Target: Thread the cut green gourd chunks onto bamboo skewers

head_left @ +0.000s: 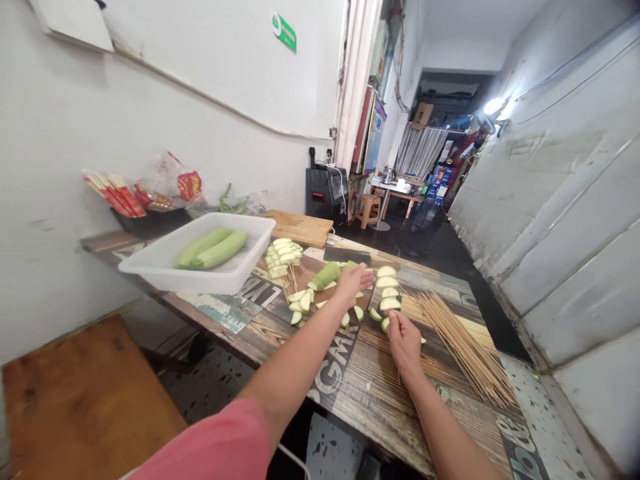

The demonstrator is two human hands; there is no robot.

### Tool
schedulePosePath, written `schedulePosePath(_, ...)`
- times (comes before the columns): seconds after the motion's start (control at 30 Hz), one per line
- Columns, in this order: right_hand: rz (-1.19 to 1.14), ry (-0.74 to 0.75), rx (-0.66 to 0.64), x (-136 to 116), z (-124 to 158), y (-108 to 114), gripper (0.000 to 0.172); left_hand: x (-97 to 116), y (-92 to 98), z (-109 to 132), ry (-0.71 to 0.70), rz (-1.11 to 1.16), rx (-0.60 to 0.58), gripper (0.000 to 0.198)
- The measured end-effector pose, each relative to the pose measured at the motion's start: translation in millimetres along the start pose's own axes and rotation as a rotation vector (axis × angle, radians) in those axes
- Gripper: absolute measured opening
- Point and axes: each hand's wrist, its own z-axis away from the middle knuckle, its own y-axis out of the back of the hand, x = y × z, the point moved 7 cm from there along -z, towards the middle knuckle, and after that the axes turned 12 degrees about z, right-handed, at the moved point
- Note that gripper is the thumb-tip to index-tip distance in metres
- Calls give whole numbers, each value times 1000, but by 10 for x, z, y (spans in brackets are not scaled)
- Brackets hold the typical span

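Observation:
My right hand (405,341) is closed around the lower end of a bamboo skewer, threaded with several half-round zucchini slices (389,283) in a row. My left hand (354,283) reaches over the middle of the table with its fingers stretched out, beside a sliced zucchini (326,275); its fingertips are just left of the threaded slices. Loose zucchini pieces (303,301) lie scattered on the tabletop around both hands. A stack of filled skewers (283,257) rests farther left. To the right of my right hand spreads a bundle of bare bamboo skewers (463,347).
A white plastic tub (235,277) with two whole zucchini (220,249) stands on the left of the patterned table (370,393). Behind are a wooden cutting board (300,227), a black speaker (326,193) and a dark container (155,222). A brown stool (85,407) is at lower left.

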Motion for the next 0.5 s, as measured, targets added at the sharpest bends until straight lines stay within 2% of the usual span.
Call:
schedulePosePath(0.1,2,-14,73,26,-23,82,48,180,95,-39,-218,-297,45,19)
schedulePosePath(0.2,0,-8,70,40,-24,87,49,189,49,-28,-272,-455,-17,19)
schedulePosePath(0.27,-6,-7,65,43,-18,85,50,95,-36,15,-184,-415,-97,24)
schedulePosePath(0.37,-32,-8,43,25,-11,80,50,-75,-222,137,12,-215,-248,30)
schedulePosePath(0.43,-35,6,-10,-6,-8,55,50,-129,-300,211,93,-104,-287,28)
schedulePosePath(0.5,-9,26,-65,-30,-2,26,50,-153,-303,244,150,-21,-260,23)
